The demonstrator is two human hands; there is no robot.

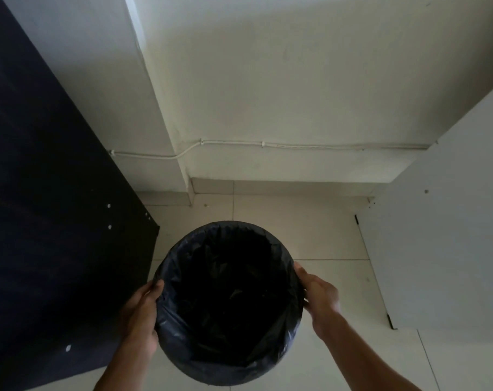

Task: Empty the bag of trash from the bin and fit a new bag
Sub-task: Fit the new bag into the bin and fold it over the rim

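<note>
Bin (183, 359), lined with a black bag (228, 300), is upright, long axis vertical, mouth facing the camera; left hand (141, 314) and right hand (318, 294) grip opposite sides.

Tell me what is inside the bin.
A black bag lines the bin, folded over its rim. Its bottom is too dark to show any contents.

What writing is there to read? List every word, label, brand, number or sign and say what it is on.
None: no text can be read anywhere in this view.
Black bag: plain, no print shows.
Dark panel: only small pale dots, no letters.
White cabinet side: blank but for a small fitting.
Wall and cable: no marks that read as text.
</note>
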